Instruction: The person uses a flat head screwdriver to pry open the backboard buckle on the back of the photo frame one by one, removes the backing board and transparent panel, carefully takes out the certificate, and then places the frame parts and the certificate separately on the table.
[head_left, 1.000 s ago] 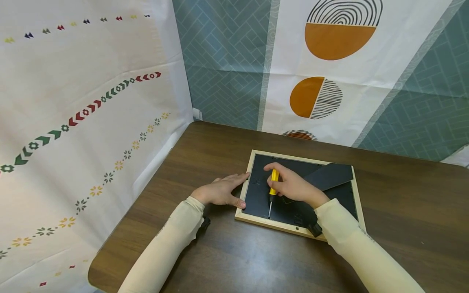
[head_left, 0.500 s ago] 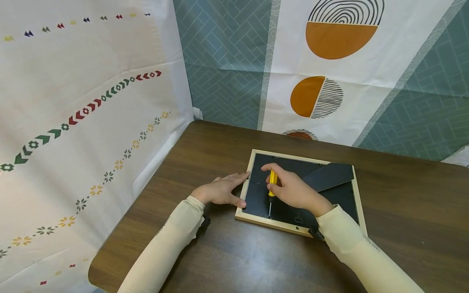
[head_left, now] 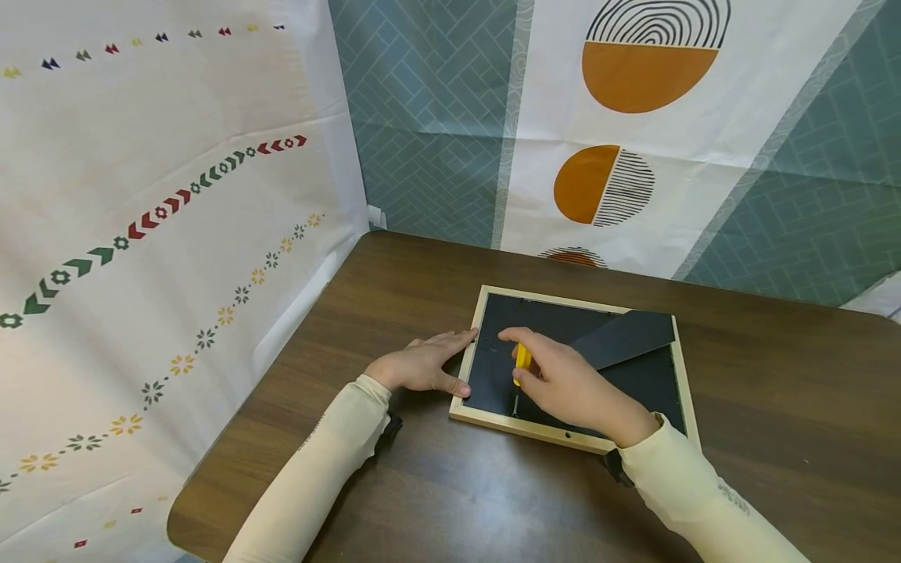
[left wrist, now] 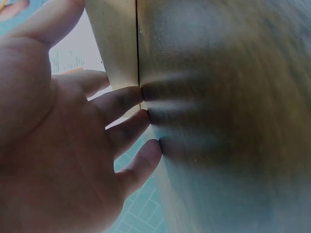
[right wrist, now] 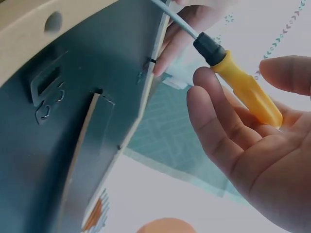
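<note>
- Screwdriver (right wrist: 248, 90) with a straight yellow plastic handle, black collar and slim metal shaft: you hold it in your right hand (head_left: 566, 385), above the near left part of the picture frame.
- You grip its handle with partly curled fingers; your index finger stretches past the handle's upper end, and in the right wrist view one digit stands clear of the yellow plastic.
- Your shaft slants down to the inner edge of the near rail; the tip is too small to tell whether it touches.
- You spread your left hand (head_left: 425, 366) flat and wide at the frame's left end, holding no tool.
- Your left thumb rests on the left rail close to the near corner, and your index fingertip meets that rail farther up; in the left wrist view, your other fingertips touch the tabletop just beside it.
- The rectangular picture frame (head_left: 493, 420) of pale wood lies face down before you, its flat black backing (head_left: 493, 367) upward.
- Your right hand and wrist reach over that backing, near the flat black stand flap (head_left: 629, 338).
- Beneath everything you have the brown wood-grain tabletop (head_left: 774, 375).
</note>
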